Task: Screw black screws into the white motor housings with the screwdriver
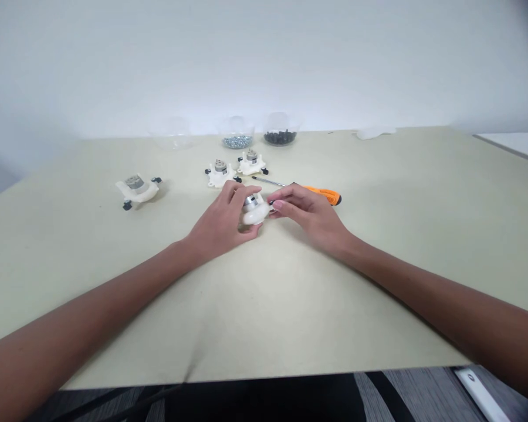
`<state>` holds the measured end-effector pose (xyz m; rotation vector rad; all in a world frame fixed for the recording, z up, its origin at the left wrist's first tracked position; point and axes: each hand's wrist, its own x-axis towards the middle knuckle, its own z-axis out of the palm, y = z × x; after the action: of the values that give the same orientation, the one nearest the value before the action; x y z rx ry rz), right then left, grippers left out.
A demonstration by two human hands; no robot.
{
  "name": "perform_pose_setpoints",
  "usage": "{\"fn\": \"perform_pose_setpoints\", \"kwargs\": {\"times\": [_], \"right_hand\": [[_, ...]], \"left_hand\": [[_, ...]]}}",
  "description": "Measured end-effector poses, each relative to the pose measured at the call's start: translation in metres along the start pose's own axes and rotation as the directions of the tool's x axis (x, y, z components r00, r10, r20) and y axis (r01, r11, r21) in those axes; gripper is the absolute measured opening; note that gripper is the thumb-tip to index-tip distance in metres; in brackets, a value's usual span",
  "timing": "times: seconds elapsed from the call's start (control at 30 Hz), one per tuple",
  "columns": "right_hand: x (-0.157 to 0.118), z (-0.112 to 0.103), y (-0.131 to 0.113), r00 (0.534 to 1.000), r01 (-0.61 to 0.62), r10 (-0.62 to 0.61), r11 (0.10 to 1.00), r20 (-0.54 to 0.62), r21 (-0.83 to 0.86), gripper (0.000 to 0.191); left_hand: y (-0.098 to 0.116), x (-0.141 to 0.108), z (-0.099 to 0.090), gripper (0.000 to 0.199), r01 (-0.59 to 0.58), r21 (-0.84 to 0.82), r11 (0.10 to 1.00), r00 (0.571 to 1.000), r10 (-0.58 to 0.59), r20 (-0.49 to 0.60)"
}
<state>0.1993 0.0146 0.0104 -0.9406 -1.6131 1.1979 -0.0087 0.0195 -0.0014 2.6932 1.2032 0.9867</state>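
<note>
My left hand (222, 217) clamps white motor unit (255, 215); my right hand (314, 217) pinches black piece (271, 203) at its side.

We angled both bare forearms (127, 296) inward, bare left hand (224, 217) curled in a grip, bare right hand (310, 214) pinching nearby.

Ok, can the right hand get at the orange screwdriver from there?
Probably yes: the orange screwdriver lies just beyond the right hand, nothing visible between them, though that hand is currently occupied at the white motor unit.
</note>
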Motion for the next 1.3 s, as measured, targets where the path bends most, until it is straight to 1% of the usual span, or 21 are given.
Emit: {"fn": "perform_pose_setpoints", "kwargs": {"times": [0.1,0.17,0.2,0.3,0.37,0.47,0.57,0.77,0.9,1.03,1.1,1.2,1.27,1.3], "right_hand": [[0.001,-0.002,0.003,0.999,-0.048,0.047,0.988,0.014,0.150,0.018],[0.002,-0.003,0.005,0.998,-0.062,0.056,0.975,0.036,0.213,0.018],[0.002,-0.003,0.006,0.997,-0.068,0.057,0.969,0.053,0.238,0.018],[0.004,-0.004,0.007,0.990,-0.114,0.081,0.946,0.119,0.305,0.020],[0.005,-0.004,0.007,0.979,-0.173,0.119,0.916,0.166,0.363,0.020],[0.005,-0.003,0.005,0.955,-0.277,0.201,0.871,0.219,0.406,0.018],[0.003,-0.001,0.002,0.951,-0.298,0.237,0.876,0.199,0.379,0.019],[-0.002,0.003,0.001,0.986,-0.166,0.161,0.947,0.043,0.276,0.022],[-0.003,0.004,0.000,0.995,-0.102,0.105,0.975,-0.003,0.195,0.022],[-0.007,0.006,-0.005,0.998,-0.037,0.038,0.999,-0.045,0.015,0.022],[-0.010,0.006,-0.006,0.997,0.040,-0.047,0.994,-0.065,-0.101,0.022],[-0.013,0.007,-0.006,0.976,0.180,-0.206,0.944,-0.067,-0.276,0.020],[-0.014,0.007,-0.005,0.962,0.234,-0.267,0.908,-0.050,-0.348,0.020],[-0.014,0.007,-0.005,0.960,0.241,-0.275,0.899,-0.044,-0.366,0.019]], "left_hand": [[0.001,0.000,0.000,0.056,-0.020,0.003,1.000,0.999,0.020,-0.030],[0.002,0.000,0.000,0.055,-0.040,-0.006,0.999,0.999,0.040,-0.036],[0.003,0.000,-0.001,0.054,-0.043,-0.038,0.998,0.999,0.043,-0.009],[0.004,-0.001,-0.004,0.048,-0.016,-0.172,0.985,0.991,0.038,0.130],[0.005,-0.003,-0.005,0.043,-0.008,-0.215,0.977,0.986,0.044,0.164],[0.004,-0.004,-0.006,0.042,-0.025,-0.227,0.974,0.991,0.054,0.124],[0.004,-0.003,-0.005,0.044,-0.014,-0.236,0.972,0.994,0.040,0.104],[0.005,-0.002,-0.005,0.046,0.067,-0.209,0.976,0.990,-0.039,0.136],[0.006,-0.001,-0.006,0.042,0.056,-0.170,0.984,0.992,-0.035,0.125],[0.007,-0.001,-0.006,0.040,0.041,-0.149,0.988,0.988,-0.018,0.152],[0.008,-0.001,-0.006,0.039,0.030,-0.141,0.990,0.986,-0.007,0.165],[0.008,-0.001,-0.006,0.039,0.013,-0.124,0.992,0.986,0.008,0.165],[0.008,-0.001,-0.006,0.039,0.005,-0.120,0.993,0.987,0.014,0.158],[0.007,-0.001,-0.006,0.039,0.004,-0.119,0.993,0.988,0.014,0.156]]}}
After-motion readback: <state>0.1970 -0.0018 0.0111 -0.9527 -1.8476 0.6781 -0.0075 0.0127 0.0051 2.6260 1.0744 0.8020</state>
